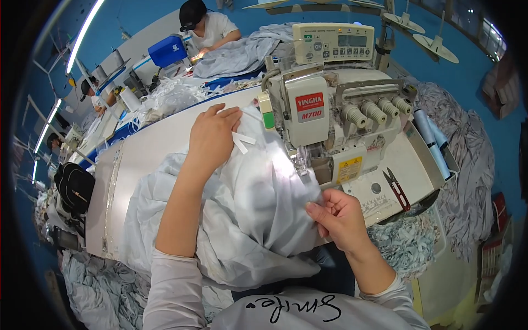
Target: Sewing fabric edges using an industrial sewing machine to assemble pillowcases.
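A pale grey-white garment cloth point(247, 220) lies bunched over the table edge and runs up under the presser foot point(300, 165) of a white overlock sewing machine point(311, 104). My left hand point(213, 132) rests on the far left part of the cloth, fingers stretched out, beside narrow white strips point(243, 142). Close to the foot, on its near right side, my right hand point(341, 217) pinches the cloth's edge between thumb and fingers. The machine's lamp lights the cloth just left of the foot. Whatever lies under the folds is hidden.
Thread snips point(397, 190) lie on the machine's right plate. A scrap heap point(404, 245) sits below it, and grey cloth point(456, 159) is piled at right. A black bag point(75, 187) hangs at the table's left end. Another person point(212, 30) works at a machine across.
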Action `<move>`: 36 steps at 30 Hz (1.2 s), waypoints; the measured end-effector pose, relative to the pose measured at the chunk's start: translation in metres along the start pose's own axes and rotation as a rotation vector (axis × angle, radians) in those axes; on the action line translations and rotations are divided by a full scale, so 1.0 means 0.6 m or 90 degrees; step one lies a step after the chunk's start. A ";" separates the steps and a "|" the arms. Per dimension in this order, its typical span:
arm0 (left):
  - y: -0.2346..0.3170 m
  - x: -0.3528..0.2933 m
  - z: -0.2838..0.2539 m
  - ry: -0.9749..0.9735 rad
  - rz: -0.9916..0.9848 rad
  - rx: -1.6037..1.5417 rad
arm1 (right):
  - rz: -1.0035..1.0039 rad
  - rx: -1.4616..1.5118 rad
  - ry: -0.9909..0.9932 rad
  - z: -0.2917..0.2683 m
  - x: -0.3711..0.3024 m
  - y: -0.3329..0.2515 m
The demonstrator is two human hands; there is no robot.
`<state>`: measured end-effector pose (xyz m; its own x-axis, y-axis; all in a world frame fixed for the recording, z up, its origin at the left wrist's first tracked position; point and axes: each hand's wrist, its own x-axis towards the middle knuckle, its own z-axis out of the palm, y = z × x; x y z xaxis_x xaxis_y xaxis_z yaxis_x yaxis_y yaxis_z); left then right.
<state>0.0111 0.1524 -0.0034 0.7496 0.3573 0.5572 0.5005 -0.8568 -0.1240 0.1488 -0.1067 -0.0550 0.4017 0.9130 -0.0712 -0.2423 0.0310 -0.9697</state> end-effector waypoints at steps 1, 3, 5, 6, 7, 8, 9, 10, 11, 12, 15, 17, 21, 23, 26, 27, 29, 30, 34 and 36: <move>-0.002 -0.001 0.001 0.001 -0.020 0.020 | -0.008 -0.001 -0.004 0.000 0.000 0.001; -0.004 -0.001 0.007 0.000 -0.028 0.012 | -0.006 -0.005 -0.003 -0.002 -0.002 0.004; -0.013 -0.005 0.012 -0.005 -0.040 0.008 | -0.001 -0.008 -0.009 0.001 -0.005 0.005; -0.018 -0.008 0.017 -0.001 -0.040 -0.010 | -0.008 -0.044 0.007 0.002 -0.010 0.005; -0.023 -0.012 0.016 0.001 -0.043 -0.026 | -0.013 -0.079 0.020 0.007 -0.016 0.009; -0.027 -0.014 0.016 -0.007 -0.050 -0.026 | -0.133 -0.057 0.111 0.015 -0.023 0.027; -0.030 -0.015 0.017 -0.016 -0.067 -0.069 | -0.250 -0.035 0.201 0.023 -0.035 0.058; -0.031 -0.020 0.015 -0.028 -0.092 -0.111 | -0.309 -0.063 0.203 0.002 -0.064 0.095; -0.028 -0.019 0.013 -0.028 -0.102 -0.150 | -0.340 -0.050 0.159 -0.013 -0.098 0.124; -0.028 -0.018 0.012 -0.027 -0.116 -0.183 | -0.369 -0.031 0.111 -0.025 -0.132 0.155; -0.049 -0.003 0.035 0.030 -0.062 -0.235 | 0.126 -0.143 0.039 -0.076 -0.201 0.307; -0.041 -0.001 0.041 0.030 -0.075 -0.232 | -0.008 -0.541 -0.165 -0.083 -0.185 0.410; -0.027 -0.005 0.037 0.172 -0.016 -0.201 | 0.030 -0.341 -0.457 0.054 -0.100 0.303; -0.008 -0.008 0.023 0.188 -0.031 -0.262 | -0.120 -0.417 -0.440 0.067 -0.093 0.350; -0.013 -0.020 0.019 0.234 -0.003 -0.290 | -0.021 -0.183 -0.565 0.090 -0.118 0.362; -0.022 -0.022 0.012 0.236 -0.006 -0.285 | -0.140 -0.324 -0.609 0.097 -0.123 0.321; -0.041 -0.040 -0.017 0.124 -0.143 -0.441 | 0.075 -0.035 -0.529 0.165 -0.109 0.139; -0.027 -0.049 -0.063 0.053 -0.236 -0.479 | 0.287 0.241 -0.398 0.203 -0.092 0.049; 0.051 -0.144 -0.187 0.230 -0.273 -0.480 | 0.144 0.569 -0.555 0.218 -0.001 -0.021; 0.116 -0.239 -0.216 0.294 -0.200 -0.404 | 0.097 0.511 -0.521 0.238 -0.007 -0.051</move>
<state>-0.1178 -0.0066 0.0145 0.2942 0.5441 0.7858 0.2149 -0.8388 0.5003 0.0287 -0.0534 0.0083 -0.3007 0.9108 0.2829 -0.8486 -0.1202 -0.5152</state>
